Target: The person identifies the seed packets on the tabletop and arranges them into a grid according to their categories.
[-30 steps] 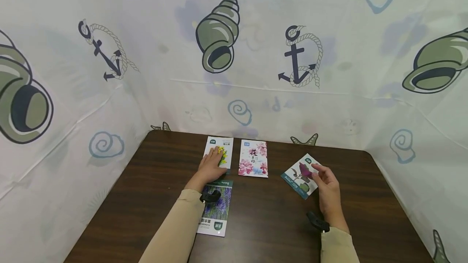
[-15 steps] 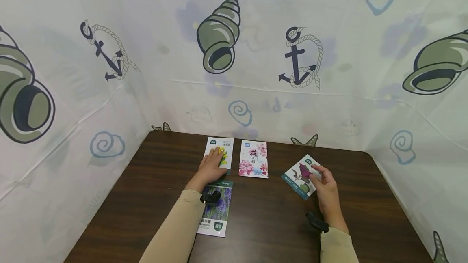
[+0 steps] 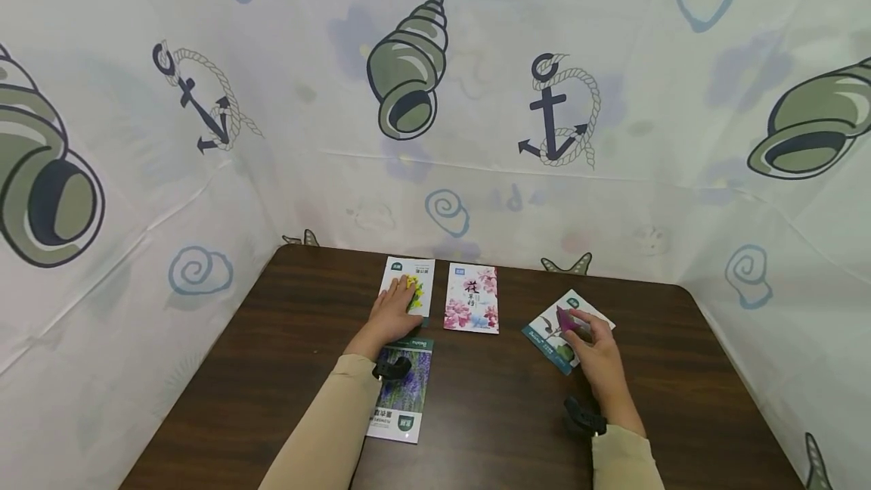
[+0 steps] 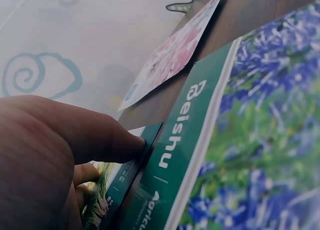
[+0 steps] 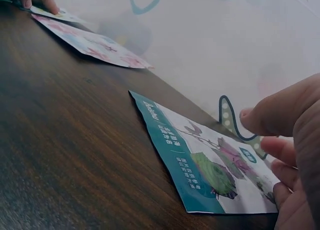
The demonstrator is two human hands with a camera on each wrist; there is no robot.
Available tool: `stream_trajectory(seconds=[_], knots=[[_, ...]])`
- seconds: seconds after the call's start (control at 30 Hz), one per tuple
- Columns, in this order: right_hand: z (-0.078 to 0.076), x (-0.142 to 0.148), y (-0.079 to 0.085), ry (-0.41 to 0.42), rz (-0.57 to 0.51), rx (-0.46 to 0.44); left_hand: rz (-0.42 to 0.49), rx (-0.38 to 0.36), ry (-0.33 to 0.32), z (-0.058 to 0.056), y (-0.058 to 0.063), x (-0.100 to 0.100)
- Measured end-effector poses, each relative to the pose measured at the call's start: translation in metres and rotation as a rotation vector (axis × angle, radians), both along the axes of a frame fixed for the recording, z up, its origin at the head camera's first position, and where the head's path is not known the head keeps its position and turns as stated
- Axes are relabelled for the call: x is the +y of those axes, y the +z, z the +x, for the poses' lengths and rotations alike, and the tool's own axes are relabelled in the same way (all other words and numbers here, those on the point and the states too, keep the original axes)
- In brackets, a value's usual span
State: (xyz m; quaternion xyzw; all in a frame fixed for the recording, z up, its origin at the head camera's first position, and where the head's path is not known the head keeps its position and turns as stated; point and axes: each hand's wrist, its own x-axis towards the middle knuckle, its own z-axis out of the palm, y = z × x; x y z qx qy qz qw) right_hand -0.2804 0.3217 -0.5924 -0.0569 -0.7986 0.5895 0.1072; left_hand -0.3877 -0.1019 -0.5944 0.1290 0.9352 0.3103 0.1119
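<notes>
My left hand [image 3: 391, 316] rests on a seed packet with yellow flowers [image 3: 410, 267], fingers spread over its face. In the left wrist view, the thumb [image 4: 117, 140] touches that packet's green end. Under my left wrist lies a lavender seed packet [image 3: 406, 392], partly covered by the sleeve. My right hand [image 3: 602, 358] hovers over a tilted packet showing a purple flower [image 3: 553, 324]. The right wrist view shows the thumb [image 5: 265, 112] raised clear of this packet [image 5: 200, 165], while the other fingers lie by its edge; whether they touch it I cannot tell.
A pink-blossom packet [image 3: 472, 297] lies flat between the two hands, beside the yellow-flower one. The dark wooden table [image 3: 503, 414] meets a white patterned cloth [image 3: 490, 210] at the back, and the same cloth hangs along both sides.
My right hand has shifted slightly left over the purple-flower packet, uncovering its right corner. The left hand stays in place, and the packets lie as before.
</notes>
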Motion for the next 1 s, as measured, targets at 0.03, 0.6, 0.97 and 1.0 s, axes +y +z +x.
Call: stream_trajectory(seconds=[0.03, 0.6, 0.97, 1.0], knots=[[0.000, 0.000, 0.000, 0.009, 0.017, -0.003, -0.005, -0.001, 0.001, 0.000, 0.000, 0.000], [-0.005, -0.007, -0.006, 0.092, 0.520, 0.008, 0.016, -0.017, -0.016, 0.002, 0.000, -0.002], [-0.003, -0.010, 0.000, 0.117, 0.535, -0.020, 0.029, 0.004, -0.011, 0.003, 0.001, -0.001], [-0.003, -0.010, 0.000, 0.118, 0.537, -0.019, 0.032, 0.006, -0.009, 0.004, 0.002, -0.001]])
